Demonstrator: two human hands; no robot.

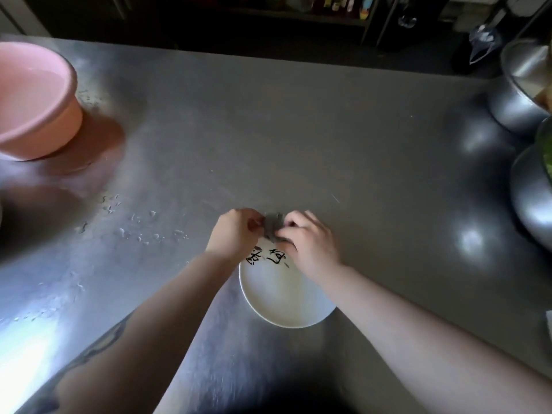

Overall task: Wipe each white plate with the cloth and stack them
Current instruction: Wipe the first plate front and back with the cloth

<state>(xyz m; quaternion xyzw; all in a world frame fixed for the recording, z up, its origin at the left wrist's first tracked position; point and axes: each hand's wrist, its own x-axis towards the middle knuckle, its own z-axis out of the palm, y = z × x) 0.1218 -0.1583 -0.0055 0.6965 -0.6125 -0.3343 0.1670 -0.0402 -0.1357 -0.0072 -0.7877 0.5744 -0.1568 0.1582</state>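
A white plate (280,297) with black brush characters near its far rim lies on the steel counter in front of me. Just above its far edge both hands hold a small grey cloth (273,224). My left hand (236,231) pinches the cloth's left side. My right hand (310,243) grips its right side, fingers curled over it, and covers part of the plate's far right rim. Only one plate is in view.
A pink basin (35,109) holding water stands at the far left of the steel counter (298,138). Water drops (143,228) speckle the surface left of my hands. Steel bowls (525,100) crowd the right edge, one with greens. Dark shelves lie beyond the counter.
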